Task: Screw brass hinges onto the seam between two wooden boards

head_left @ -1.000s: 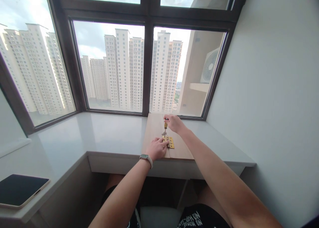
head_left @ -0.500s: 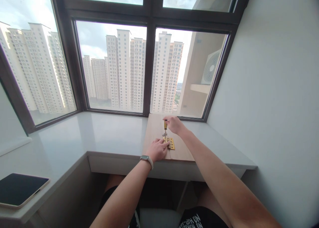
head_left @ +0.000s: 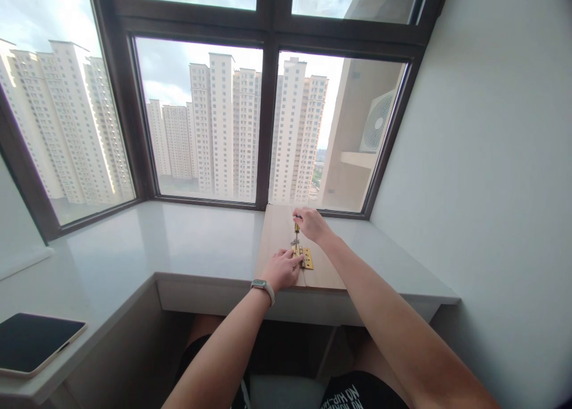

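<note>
A gold hinge (head_left: 308, 258) lies flat on two light wooden boards (head_left: 277, 230), over the seam between them. My right hand (head_left: 309, 223) is closed around the top of a yellow-handled screwdriver (head_left: 297, 227), which stands upright with its tip at the hinge's left leaf. My left hand (head_left: 282, 268) rests on the boards, its fingertips pressing the left part of the hinge and covering some of it. Small metal screws (head_left: 295, 242) lie just beyond the hinge; their number is too small to tell.
The boards lie on a white window counter (head_left: 205, 242) that ends at a front edge above my legs. A dark-screened tablet (head_left: 38, 340) lies at the far left. Windows stand behind, a white wall at the right.
My right hand's fingers have shifted slightly around the top of the screwdriver. My left hand stays on the hinge, and the view has moved very slightly.
</note>
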A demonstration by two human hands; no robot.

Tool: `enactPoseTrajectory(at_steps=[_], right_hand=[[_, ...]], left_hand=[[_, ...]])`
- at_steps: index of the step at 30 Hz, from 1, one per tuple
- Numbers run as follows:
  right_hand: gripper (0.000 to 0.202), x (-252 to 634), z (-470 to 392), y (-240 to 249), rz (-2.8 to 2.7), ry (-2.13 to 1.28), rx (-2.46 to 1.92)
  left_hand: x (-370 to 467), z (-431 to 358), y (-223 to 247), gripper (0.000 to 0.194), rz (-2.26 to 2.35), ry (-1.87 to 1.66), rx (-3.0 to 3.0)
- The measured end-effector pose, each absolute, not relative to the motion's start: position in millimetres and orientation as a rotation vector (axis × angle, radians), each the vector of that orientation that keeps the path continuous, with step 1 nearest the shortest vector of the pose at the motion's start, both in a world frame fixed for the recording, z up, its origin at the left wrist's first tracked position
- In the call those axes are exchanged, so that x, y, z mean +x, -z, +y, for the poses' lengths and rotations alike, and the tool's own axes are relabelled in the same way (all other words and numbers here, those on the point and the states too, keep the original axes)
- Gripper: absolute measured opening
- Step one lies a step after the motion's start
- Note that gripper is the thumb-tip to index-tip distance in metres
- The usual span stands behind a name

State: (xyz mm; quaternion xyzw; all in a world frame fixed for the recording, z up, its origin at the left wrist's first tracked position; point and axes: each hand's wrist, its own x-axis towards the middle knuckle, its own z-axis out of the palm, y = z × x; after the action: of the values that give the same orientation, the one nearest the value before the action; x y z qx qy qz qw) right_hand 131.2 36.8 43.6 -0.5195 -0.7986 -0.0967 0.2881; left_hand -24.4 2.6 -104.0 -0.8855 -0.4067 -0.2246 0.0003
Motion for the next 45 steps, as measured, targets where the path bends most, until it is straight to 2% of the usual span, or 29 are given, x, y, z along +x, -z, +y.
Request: enactPoseTrajectory(at_steps=[11, 22, 32, 38, 45], right_hand=[[0.025, 137.6, 47.7, -40.0, -2.176, 0.165, -1.314], [0.015, 136.8, 42.4, -42.9, -2.137, 0.213, -1.372], [0.032, 141.3, 37.6, -47.9, -2.218, 0.161, -1.324], [0.014, 139.2, 34.8, -46.8, -2.173, 0.204, -1.36], [0.014, 142.0, 43.9, -44.3, -2.177, 0.178, -1.341]], left_hand=[[-24.9, 2.1, 103.3, 0.047, -1.293, 0.706, -2.795], [-23.6, 1.8, 104.2, 0.046, -1.285, 0.71, -2.762], [-23.1, -0.2, 101.5, 0.046, -1.293, 0.698, -2.777], [-23.1, -1.4, 100.1, 0.046, -1.292, 0.678, -2.775], [-22.7, -0.7, 101.4, 0.045, -1.288, 0.693, -2.767]])
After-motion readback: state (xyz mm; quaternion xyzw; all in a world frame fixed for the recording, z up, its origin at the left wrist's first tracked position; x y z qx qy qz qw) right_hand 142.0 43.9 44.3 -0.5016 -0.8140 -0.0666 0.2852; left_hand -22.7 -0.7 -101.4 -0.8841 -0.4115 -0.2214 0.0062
